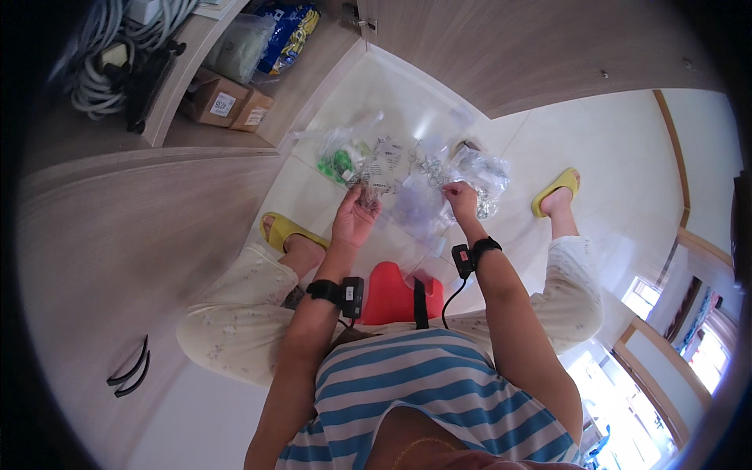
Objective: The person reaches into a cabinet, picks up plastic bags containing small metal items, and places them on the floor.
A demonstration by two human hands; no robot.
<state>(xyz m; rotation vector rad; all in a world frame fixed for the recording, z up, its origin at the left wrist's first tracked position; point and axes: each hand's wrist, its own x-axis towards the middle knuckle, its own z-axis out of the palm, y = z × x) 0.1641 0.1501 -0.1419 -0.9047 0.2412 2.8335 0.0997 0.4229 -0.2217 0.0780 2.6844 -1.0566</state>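
My left hand (357,220) holds a clear plastic bag (382,167) that bears printed writing, its lower end gathered between thumb and fingers. Just beyond it on the floor lies another clear bag with green items (338,165) in it. My right hand (461,202) is at the edge of a pile of small metal hooks or rings (430,168), thumb and fingertips drawn together; whether a small piece is pinched there is too small to tell. Beside that hand rests a crumpled clear bag (484,167) with shiny metal bits. A pale purplish plastic bag (414,202) lies flat between my hands.
An open wooden cabinet at upper left holds cardboard boxes (220,103), a blue and yellow package (288,38) and coiled grey cables (97,76). Its door (529,47) stands open across the top. A red plastic object (390,296) sits between my legs, near my slippered feet.
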